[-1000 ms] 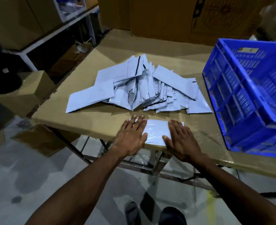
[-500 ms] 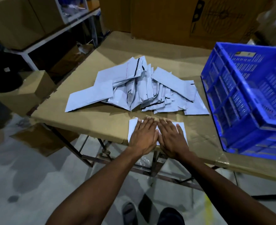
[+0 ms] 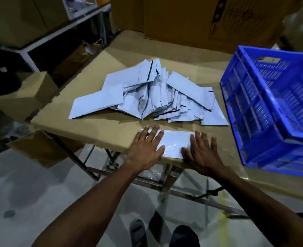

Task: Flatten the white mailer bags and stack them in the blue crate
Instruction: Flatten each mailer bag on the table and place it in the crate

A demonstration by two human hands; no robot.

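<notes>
Cardboard-topped table [image 3: 97, 129]: flat hands [image 3: 173, 148] on white mailer bag [image 3: 175, 142].

Cardboard boxes [image 3: 209, 20] behind brown table [image 3: 111, 132]

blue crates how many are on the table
1. The blue crate stands at the right end of the table, right of the pile of mailer bags. Its right side runs out of frame, so anything beyond it is hidden.

We see a dim storeroom, a cardboard-covered folding table [image 3: 111, 132] on metal legs, large cardboard boxes [image 3: 182, 16] behind it, a white shelf frame [image 3: 45, 41] to its left, grey concrete floor [image 3: 31, 202] beneath it.
</notes>
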